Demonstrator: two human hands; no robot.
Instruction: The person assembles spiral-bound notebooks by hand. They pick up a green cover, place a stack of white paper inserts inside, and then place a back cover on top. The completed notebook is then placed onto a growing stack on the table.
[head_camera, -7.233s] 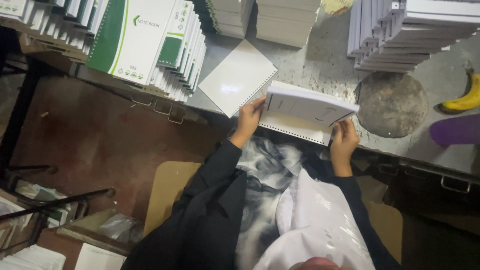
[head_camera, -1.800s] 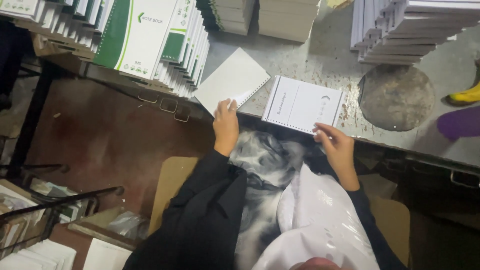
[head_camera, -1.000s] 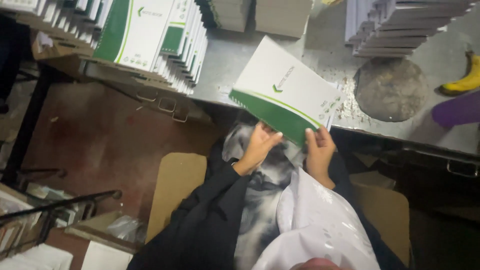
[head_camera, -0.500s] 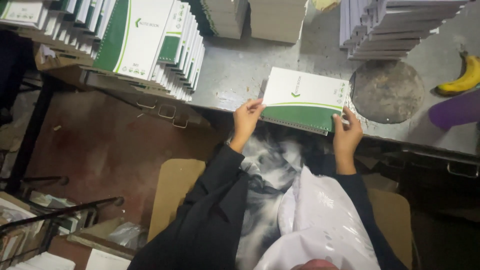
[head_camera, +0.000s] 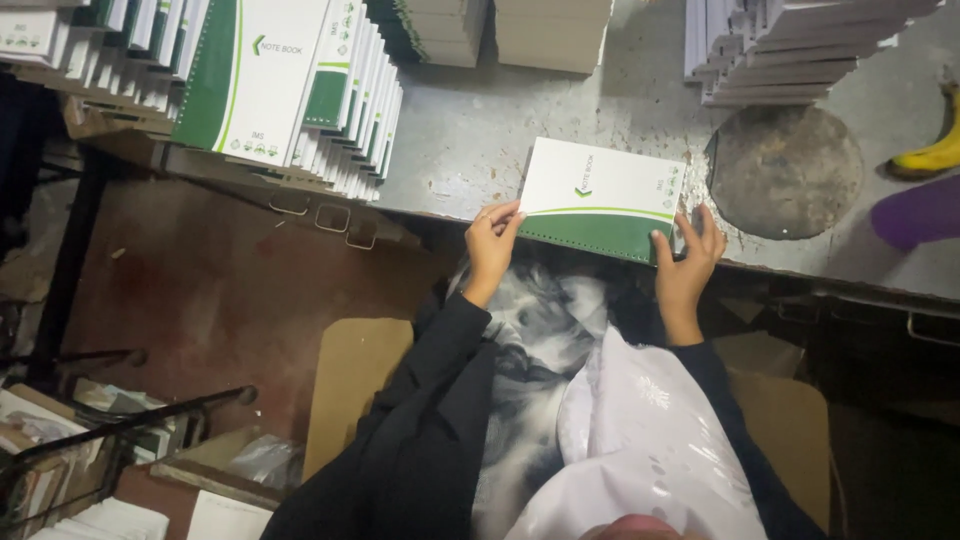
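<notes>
**Both hands square up a green-and-white notebook at the bench edge**

Just above the centre of the frame, a spiral-bound notebook (head_camera: 600, 195) with a white cover and a green band lies flat on the grey worktable (head_camera: 470, 130), its green, punched edge at the table's near lip. The left hand (head_camera: 490, 245) pinches the notebook's lower left corner, fingers on the cover and thumb tucked below. The right hand (head_camera: 688, 255) is closed on the lower right corner in the same way, fingertips spread on the green band. Both grips are firm but shallow, taking only the corners.

To do this well, as I judge it, the 2 hands should press evenly so the cover and the pages beneath stay aligned, and the punched edge should stay parallel to the table lip rather than skew. Fingers kept clear of the binding holes would leave that edge free.

At upper left stands a leaning row of finished notebooks (head_camera: 290, 90) with the same green-and-white covers. Stacks of plain page blocks (head_camera: 550, 30) sit at the top centre, and a further stack of bound blocks (head_camera: 790, 45) at upper right. A round, rusty metal disc (head_camera: 785, 170) lies just right of the notebook, well clear of the right hand. A banana (head_camera: 930, 150) and a purple object (head_camera: 920, 210) sit at the right edge.
</notes>
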